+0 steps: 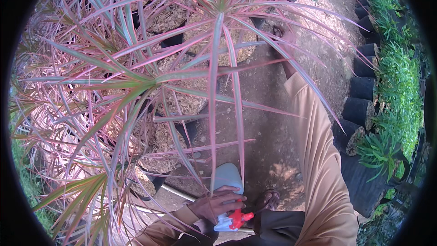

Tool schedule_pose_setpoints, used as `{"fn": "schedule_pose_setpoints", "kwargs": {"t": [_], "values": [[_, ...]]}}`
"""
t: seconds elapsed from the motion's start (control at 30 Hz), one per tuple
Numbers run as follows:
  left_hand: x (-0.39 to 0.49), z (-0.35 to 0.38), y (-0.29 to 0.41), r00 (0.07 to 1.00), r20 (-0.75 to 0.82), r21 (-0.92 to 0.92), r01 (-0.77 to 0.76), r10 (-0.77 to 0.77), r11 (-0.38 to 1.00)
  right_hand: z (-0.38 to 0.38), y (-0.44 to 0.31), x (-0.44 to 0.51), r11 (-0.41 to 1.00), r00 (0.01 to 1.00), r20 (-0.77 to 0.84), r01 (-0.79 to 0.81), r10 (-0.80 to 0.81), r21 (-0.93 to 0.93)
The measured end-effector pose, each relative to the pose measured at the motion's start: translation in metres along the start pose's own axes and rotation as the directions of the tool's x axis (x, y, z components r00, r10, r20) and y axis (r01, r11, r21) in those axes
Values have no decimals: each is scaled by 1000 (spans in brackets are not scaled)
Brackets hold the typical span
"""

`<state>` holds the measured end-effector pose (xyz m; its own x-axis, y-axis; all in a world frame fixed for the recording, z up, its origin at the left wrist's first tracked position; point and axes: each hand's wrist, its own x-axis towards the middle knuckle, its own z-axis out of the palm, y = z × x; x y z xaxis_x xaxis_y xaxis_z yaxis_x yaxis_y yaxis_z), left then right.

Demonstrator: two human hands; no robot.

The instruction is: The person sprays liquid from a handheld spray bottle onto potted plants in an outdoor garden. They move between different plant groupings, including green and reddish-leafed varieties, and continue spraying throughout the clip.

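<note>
My left hand (218, 203) grips a spray bottle (228, 174) around its upper part. The bottle has a pale, translucent body and a red and white trigger head (235, 220), which points toward me. My right arm stretches far forward, and my right hand (286, 39) is low beside the potted plants, partly behind long leaves. Something dark shows at its fingers, too unclear to name. Between my arms spreads a dracaena (221, 5) with narrow pink-edged green leaves. A second dracaena crown (150, 83) stands to its left, its leaves crossing in front of the pots.
Black grow bags filled with wood chips (222, 46) line the left side. Along the right runs a row of smaller black bags (358, 107) with bright green seedlings (396, 85). Bare soil (263, 126) lies between the rows. A pale pipe (177, 192) lies near my feet.
</note>
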<state>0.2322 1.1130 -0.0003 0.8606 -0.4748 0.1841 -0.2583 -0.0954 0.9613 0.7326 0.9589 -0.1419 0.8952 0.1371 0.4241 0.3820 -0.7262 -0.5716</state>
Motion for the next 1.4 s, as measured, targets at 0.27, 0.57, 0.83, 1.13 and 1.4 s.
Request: {"fn": "schedule_pose_setpoints", "kwargs": {"t": [0.27, 0.57, 0.83, 1.13, 1.4], "values": [[0, 0, 0, 1000, 20, -6, 5, -5, 1000, 1, 5, 5, 998, 997, 56, -46, 49, -51], [1, -3, 2, 999, 46, -4, 23, -23, 1000, 11, 18, 6, 982, 993, 119, 35, -13, -187], [-1, -3, 2, 997, 61, -14, 46, -45, 999, 17, 25, 5, 972, 992, 118, 75, -50, -223], [-2, 0, -1, 997, 64, 4, 32, -32, 999, 18, 26, 9, 966, 980, 160, 153, -121, -209], [-1, 0, -1, 998, 59, -1, 15, -15, 1000, 18, 17, 8, 969, 964, 239, 165, -120, -181]]}}
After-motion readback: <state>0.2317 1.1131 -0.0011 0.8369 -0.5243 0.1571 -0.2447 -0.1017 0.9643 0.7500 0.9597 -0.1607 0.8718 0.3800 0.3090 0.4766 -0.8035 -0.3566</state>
